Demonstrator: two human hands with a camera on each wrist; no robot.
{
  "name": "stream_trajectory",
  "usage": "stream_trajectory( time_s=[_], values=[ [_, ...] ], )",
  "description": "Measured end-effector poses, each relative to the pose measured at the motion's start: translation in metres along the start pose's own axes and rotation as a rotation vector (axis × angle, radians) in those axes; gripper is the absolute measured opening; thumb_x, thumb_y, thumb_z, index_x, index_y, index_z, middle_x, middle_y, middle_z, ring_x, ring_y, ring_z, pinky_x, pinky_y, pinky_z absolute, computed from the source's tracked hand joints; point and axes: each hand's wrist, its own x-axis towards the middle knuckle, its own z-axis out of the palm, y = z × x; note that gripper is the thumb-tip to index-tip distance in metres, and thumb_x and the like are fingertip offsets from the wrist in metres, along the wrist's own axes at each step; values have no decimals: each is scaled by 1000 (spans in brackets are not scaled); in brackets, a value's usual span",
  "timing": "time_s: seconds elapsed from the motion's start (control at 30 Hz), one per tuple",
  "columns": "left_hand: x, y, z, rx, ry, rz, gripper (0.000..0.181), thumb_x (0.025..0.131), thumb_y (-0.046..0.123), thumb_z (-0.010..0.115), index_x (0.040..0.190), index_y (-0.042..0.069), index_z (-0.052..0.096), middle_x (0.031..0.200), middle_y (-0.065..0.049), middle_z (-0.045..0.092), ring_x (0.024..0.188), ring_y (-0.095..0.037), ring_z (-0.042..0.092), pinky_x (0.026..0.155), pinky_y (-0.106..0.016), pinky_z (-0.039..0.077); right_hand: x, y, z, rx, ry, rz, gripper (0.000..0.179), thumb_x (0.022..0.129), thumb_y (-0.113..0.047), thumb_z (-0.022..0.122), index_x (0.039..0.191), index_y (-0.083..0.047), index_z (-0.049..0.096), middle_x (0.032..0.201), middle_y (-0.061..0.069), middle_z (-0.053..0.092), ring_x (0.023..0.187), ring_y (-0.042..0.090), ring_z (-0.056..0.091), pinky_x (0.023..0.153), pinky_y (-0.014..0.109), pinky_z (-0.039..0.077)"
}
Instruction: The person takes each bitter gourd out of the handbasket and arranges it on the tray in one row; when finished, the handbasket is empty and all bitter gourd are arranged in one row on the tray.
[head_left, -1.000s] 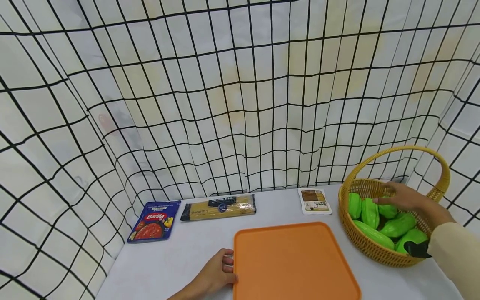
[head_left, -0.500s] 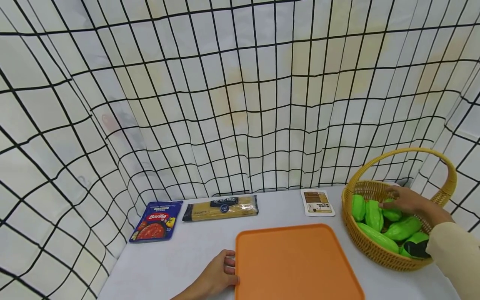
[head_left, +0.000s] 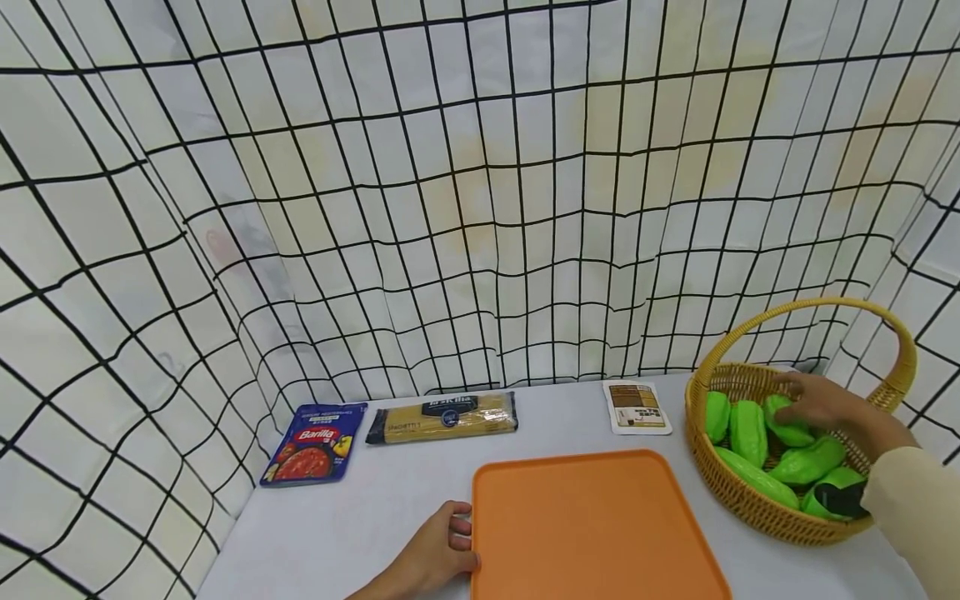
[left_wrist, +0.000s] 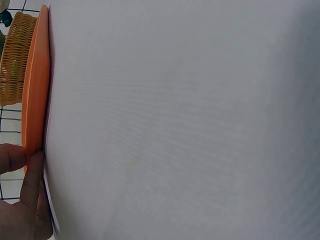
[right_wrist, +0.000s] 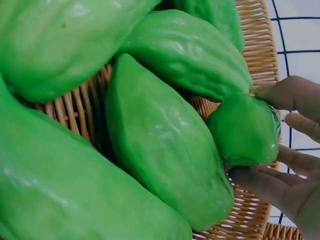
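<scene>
My left hand [head_left: 431, 550] pinches the left edge of an orange tray [head_left: 592, 525], which lies on the white tabletop. In the left wrist view, fingers [left_wrist: 32, 185] meet the rim of the tray [left_wrist: 36, 95]. Inside a wicker basket [head_left: 708, 471] at the right, my right hand [head_left: 825, 408] grips a green, elongated, papaya-like fruit [head_left: 783, 425]. From the right wrist view, thumb and fingertips stand around one end of that fruit [right_wrist: 245, 130]. Several similar green fruits [right_wrist: 165, 145] lie beside it. Part of the basket's inside is hidden by the right hand.
A blue Barilla pouch [head_left: 311, 446] lies at the far left, with a spaghetti pack [head_left: 442, 417] beside it. Behind the tray lies a small white-and-brown packet [head_left: 637, 408]. The basket's tall handle [head_left: 795, 307] arches over the fruits. Grid-patterned cloth walls enclose the table.
The right hand has taken hold of the back fruit, which now shows more and sits turned under the fingers. My left hand stays at the tray's edge. The head view has shifted slightly.
</scene>
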Motion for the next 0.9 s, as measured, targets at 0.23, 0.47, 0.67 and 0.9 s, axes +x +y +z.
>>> stream_trajectory(
  time_s=[0.23,0.47,0.67,0.9],
  values=[
    [1,-1,2,1,11,3,62,75,-3,73,131,-9,46,105,-10,58,92,-18,62,76,-33,61,-7,8,-5,122,-57,2,91,96,-23,65,150,18,6,143,54,18,125,68,36,90,61,54],
    [1,-2,3,-2,12,-8,61,76,-3,73,131,-9,46,104,-10,58,91,-17,61,76,-33,60,-7,8,-6,168,-110,-4,94,95,-22,64,148,22,0,140,56,19,124,62,44,92,56,56],
    [2,-3,3,1,12,-6,61,75,-3,73,131,-8,47,104,-9,58,90,-17,61,76,-33,60,-5,6,-7,123,-113,28,104,94,-30,68,148,23,-4,140,54,19,122,63,43,94,62,52],
    [2,-3,2,-4,9,1,62,76,-3,73,131,-8,46,104,-9,58,92,-17,61,76,-33,61,-2,6,-5,193,-106,25,104,96,-31,66,150,18,-8,137,54,21,119,62,48,89,56,57]
  ],
)
